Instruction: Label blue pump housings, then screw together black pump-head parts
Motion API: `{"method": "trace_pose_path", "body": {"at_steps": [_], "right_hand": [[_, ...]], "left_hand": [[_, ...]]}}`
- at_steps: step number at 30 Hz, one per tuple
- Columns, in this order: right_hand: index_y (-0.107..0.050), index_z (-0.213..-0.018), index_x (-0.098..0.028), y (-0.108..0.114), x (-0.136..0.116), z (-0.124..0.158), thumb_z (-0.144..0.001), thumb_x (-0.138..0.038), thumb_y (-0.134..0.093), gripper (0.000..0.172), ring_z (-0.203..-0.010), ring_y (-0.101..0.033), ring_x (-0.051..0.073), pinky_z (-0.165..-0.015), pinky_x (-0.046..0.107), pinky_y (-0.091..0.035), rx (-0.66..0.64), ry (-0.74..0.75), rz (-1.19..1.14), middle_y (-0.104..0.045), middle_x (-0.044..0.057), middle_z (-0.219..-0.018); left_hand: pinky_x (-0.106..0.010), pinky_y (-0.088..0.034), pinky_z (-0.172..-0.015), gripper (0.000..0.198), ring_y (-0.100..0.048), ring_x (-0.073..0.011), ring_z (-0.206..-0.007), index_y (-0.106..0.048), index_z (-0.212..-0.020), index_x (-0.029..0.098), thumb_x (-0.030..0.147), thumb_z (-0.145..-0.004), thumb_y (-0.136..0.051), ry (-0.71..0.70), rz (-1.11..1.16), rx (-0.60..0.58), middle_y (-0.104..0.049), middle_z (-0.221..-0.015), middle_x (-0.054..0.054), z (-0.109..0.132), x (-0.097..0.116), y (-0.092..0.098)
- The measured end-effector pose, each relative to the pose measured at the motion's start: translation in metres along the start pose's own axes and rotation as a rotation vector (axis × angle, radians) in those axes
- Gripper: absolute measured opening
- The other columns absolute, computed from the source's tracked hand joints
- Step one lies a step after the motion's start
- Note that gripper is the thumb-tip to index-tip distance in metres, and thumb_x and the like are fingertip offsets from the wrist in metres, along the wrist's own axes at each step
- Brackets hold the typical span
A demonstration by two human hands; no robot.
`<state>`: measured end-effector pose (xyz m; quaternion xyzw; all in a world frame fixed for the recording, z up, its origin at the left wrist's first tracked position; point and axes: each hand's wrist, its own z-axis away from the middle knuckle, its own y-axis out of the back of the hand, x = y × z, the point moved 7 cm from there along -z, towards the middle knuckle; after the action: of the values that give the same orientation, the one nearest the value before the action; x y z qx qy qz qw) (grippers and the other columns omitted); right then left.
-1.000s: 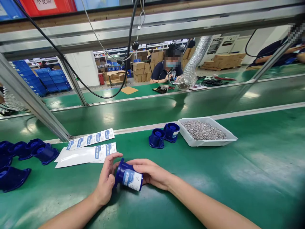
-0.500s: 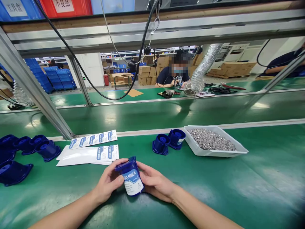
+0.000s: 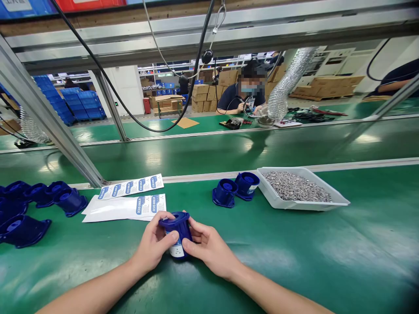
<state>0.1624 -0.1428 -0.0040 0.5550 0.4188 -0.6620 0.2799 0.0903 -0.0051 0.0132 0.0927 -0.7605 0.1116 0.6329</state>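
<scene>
A dark blue plastic housing (image 3: 183, 224) with a flange at its top is held between my two hands over the green bench. My left hand (image 3: 152, 244) grips its left side, thumb across the front on the white and blue label (image 3: 177, 250). On the other side, my right hand (image 3: 214, 253) has its fingers behind the housing and its thumb at the label's right edge. The thumbs cover part of the label. Beyond my left hand lie sheets of labels (image 3: 114, 210), the nearer one with a large bare stretch of backing.
Two more blue housings (image 3: 224, 193) stand ahead, the right one labelled. Beside them is a white tray (image 3: 303, 206) of small metal parts (image 3: 297, 186). Several housings (image 3: 70, 201) cluster at left. A metal post (image 3: 70, 144) rises behind; a black cable (image 3: 134, 124) hangs above. A person (image 3: 240, 98) works across.
The housing has turned in my hands, so its label now faces more to the left and its top shows more. My left thumb has moved onto the label. The view has shifted slightly.
</scene>
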Motion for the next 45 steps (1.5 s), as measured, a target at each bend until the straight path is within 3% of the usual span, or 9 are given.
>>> {"method": "trace_pose_path", "body": {"at_steps": [11, 17, 23, 29, 31, 33, 36, 42, 45], "right_hand": [[-0.057, -0.158, -0.023, 0.003, 0.004, -0.003, -0.088, -0.062, -0.085, 0.085, -0.109, -0.075, 0.027, -0.105, 0.046, -0.056, 0.005, -0.005, -0.074, -0.081, 0.009, -0.119], [-0.055, -0.159, -0.021, 0.009, 0.007, -0.003, -0.083, -0.062, -0.09, 0.093, -0.103, -0.075, 0.025, -0.1, 0.043, -0.058, 0.051, -0.021, -0.089, -0.082, 0.011, -0.115], [-0.061, -0.154, -0.021, 0.014, 0.007, -0.004, -0.078, -0.062, -0.094, 0.093, -0.108, -0.075, 0.026, -0.107, 0.046, -0.055, 0.093, -0.042, -0.094, -0.082, 0.012, -0.115], [-0.061, -0.153, -0.025, 0.017, 0.007, -0.006, -0.078, -0.06, -0.095, 0.089, -0.095, -0.076, 0.024, -0.092, 0.041, -0.059, 0.097, -0.15, -0.261, -0.083, 0.009, -0.106], [-0.064, -0.15, -0.026, 0.017, 0.005, -0.007, -0.077, -0.058, -0.095, 0.085, -0.092, -0.077, 0.023, -0.088, 0.039, -0.059, 0.064, -0.153, -0.295, -0.083, 0.008, -0.106], [-0.067, -0.146, -0.026, 0.015, 0.004, -0.008, -0.079, -0.058, -0.094, 0.079, -0.091, -0.077, 0.023, -0.088, 0.039, -0.058, 0.015, -0.143, -0.308, -0.082, 0.008, -0.106], [-0.066, -0.147, -0.025, 0.009, 0.004, -0.008, -0.084, -0.059, -0.09, 0.075, -0.089, -0.076, 0.023, -0.088, 0.038, -0.058, -0.049, -0.114, -0.285, -0.082, 0.008, -0.106], [-0.058, -0.154, -0.024, 0.001, 0.0, -0.006, -0.089, -0.061, -0.085, 0.079, -0.102, -0.075, 0.025, -0.101, 0.044, -0.055, -0.061, 0.019, -0.122, -0.08, 0.011, -0.118], [-0.065, -0.147, -0.023, 0.004, 0.002, -0.006, -0.087, -0.063, -0.086, 0.076, -0.104, -0.075, 0.025, -0.1, 0.042, -0.056, -0.002, -0.001, -0.114, -0.081, 0.011, -0.115]], "left_hand": [[-0.032, -0.051, -0.083, 0.044, -0.061, -0.0212, -0.092, -0.057, -0.115, 0.023, 0.053, -0.093, -0.079, 0.038, -0.044, -0.008, -0.065, -0.104, -0.004, 0.003, 0.005, -0.006], [-0.036, -0.057, -0.091, 0.051, -0.067, -0.0225, -0.103, -0.046, -0.131, 0.026, 0.04, -0.094, -0.078, 0.095, -0.044, -0.085, -0.064, -0.127, -0.01, 0.011, 0.007, -0.018], [-0.046, -0.061, -0.097, 0.1, -0.073, -0.0288, -0.109, -0.025, -0.154, 0.031, 0.022, -0.079, -0.09, 0.107, -0.104, -0.1, -0.059, -0.145, -0.015, 0.014, 0.003, -0.02], [-0.056, -0.051, -0.114, 0.148, -0.065, -0.0397, -0.132, -0.001, -0.165, 0.031, 0.045, -0.062, -0.107, 0.008, -0.015, -0.084, -0.058, -0.147, -0.02, 0.012, -0.006, -0.017], [-0.054, -0.051, -0.113, 0.132, -0.065, -0.0374, -0.131, -0.002, -0.165, 0.031, 0.059, -0.076, -0.095, -0.033, 0.059, -0.111, -0.058, -0.146, -0.02, 0.012, -0.004, -0.017], [-0.05, -0.053, -0.109, 0.097, -0.067, -0.033, -0.125, -0.011, -0.165, 0.028, 0.065, -0.098, -0.07, -0.019, 0.095, -0.121, -0.062, -0.142, -0.019, 0.012, -0.004, -0.014], [-0.048, -0.052, -0.11, 0.071, -0.066, -0.0298, -0.123, -0.025, -0.162, 0.026, 0.064, -0.108, -0.05, 0.032, 0.052, -0.078, -0.063, -0.143, -0.017, 0.011, -0.007, -0.009], [-0.055, -0.037, -0.124, 0.064, -0.056, -0.0326, -0.141, -0.029, -0.152, 0.026, 0.063, -0.106, -0.055, 0.016, -0.08, -0.008, -0.056, -0.155, -0.017, 0.011, -0.014, -0.008], [-0.057, -0.042, -0.118, 0.081, -0.063, -0.0341, -0.13, -0.016, -0.155, 0.025, 0.057, -0.1, -0.067, 0.086, -0.088, -0.054, -0.06, -0.147, -0.019, 0.014, -0.019, -0.015]]}}
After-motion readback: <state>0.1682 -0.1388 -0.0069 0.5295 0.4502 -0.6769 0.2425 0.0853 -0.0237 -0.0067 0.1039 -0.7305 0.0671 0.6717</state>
